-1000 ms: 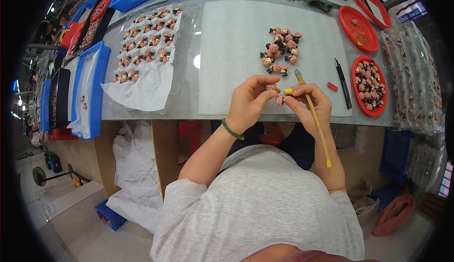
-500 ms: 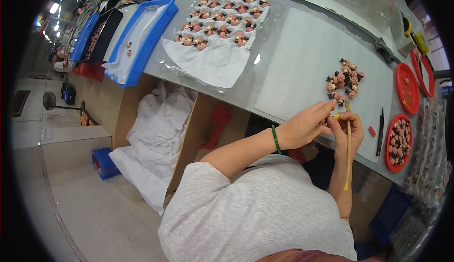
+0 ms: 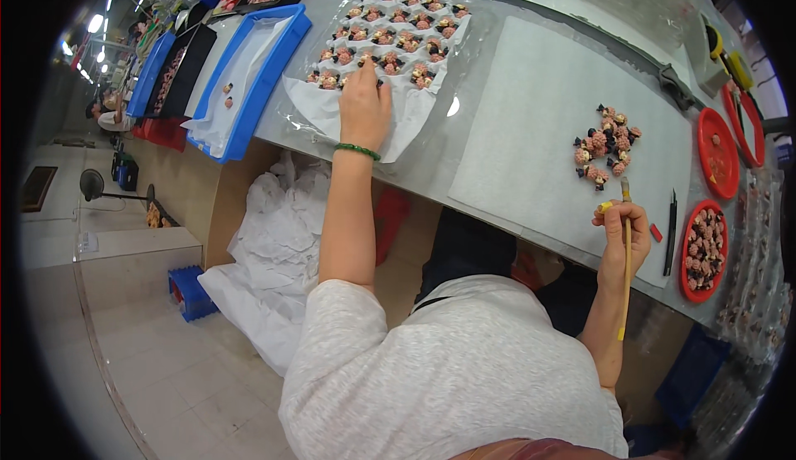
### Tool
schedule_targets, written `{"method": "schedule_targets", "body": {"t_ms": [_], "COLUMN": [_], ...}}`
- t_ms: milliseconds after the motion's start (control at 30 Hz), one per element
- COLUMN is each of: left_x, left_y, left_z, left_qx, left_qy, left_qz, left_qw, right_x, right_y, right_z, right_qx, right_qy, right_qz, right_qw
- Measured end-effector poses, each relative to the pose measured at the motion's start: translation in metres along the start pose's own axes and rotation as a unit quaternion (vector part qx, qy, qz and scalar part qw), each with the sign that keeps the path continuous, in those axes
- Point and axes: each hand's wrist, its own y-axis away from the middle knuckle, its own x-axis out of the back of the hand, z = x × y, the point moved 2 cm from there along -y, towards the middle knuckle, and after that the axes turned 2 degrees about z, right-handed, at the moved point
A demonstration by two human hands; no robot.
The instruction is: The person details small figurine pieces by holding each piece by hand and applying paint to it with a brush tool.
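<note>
My left hand (image 3: pixel 365 107) is over a plastic tray lined with white paper (image 3: pixel 365 124), with its fingers closed among rows of small pink-and-black figurines (image 3: pixel 406 41). A dark bit of a figurine (image 3: pixel 380 84) shows beside the thumb; my fingers hide the rest. My right hand (image 3: pixel 623 223), near the front edge of the table, is closed around a thin wooden brush (image 3: pixel 627 286), its tip pointing away from me. Something yellow (image 3: pixel 605 206) sits at a fingertip of that hand. Just beyond it lies a loose heap of similar figurines (image 3: pixel 609 145) on a white sheet (image 3: pixel 531 128).
Right of the sheet's heap are a black pen-like tool (image 3: pixel 670 236), a small red piece (image 3: pixel 656 233) and a red dish of figurines (image 3: pixel 705 248). Another red dish (image 3: pixel 717 153) stands behind. A blue tray (image 3: pixel 240 120) is at left; below, a box holds crumpled white paper (image 3: pixel 269 236).
My left hand has left my right hand and reached across to the figurine tray at the left. The right hand stays near the heap, still holding the brush, slightly farther right.
</note>
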Motion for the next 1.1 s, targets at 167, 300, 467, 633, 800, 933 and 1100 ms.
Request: {"method": "schedule_targets", "body": {"t_ms": [167, 300, 467, 633, 800, 933, 1100], "left_x": [-0.014, -0.024, -0.013, -0.018, 0.005, 0.014, 0.021], "left_y": [0.01, 0.012, 0.015, 0.009, 0.006, 0.007, 0.02], "left_z": [0.001, -0.004, -0.006, 0.002, -0.013, -0.021, -0.011], "left_qx": [-0.051, -0.02, -0.088, -0.094, -0.106, 0.001, 0.029], "left_qy": [-0.23, -0.232, -0.25, -0.244, -0.044, 0.017, -0.171], "left_qz": [-0.023, -0.078, -0.093, -0.131, -0.101, 0.04, -0.014], "left_qw": [0.972, 0.969, 0.96, 0.956, 0.988, 0.999, 0.985], "right_x": [0.02, 0.049, 0.064, 0.07, 0.041, 0.053, 0.053], "right_y": [-0.002, -0.009, -0.011, -0.008, -0.002, 0.003, 0.004], "right_z": [0.002, 0.006, 0.003, 0.005, 0.012, 0.018, 0.021], "right_qx": [0.005, 0.032, 0.04, 0.081, 0.146, 0.095, 0.082], "right_qy": [0.021, 0.048, 0.044, 0.193, 0.389, 0.391, 0.389], "right_qz": [0.035, 0.101, 0.156, 0.121, 0.046, 0.073, 0.065], "right_qw": [0.999, 0.993, 0.986, 0.97, 0.909, 0.913, 0.915]}}
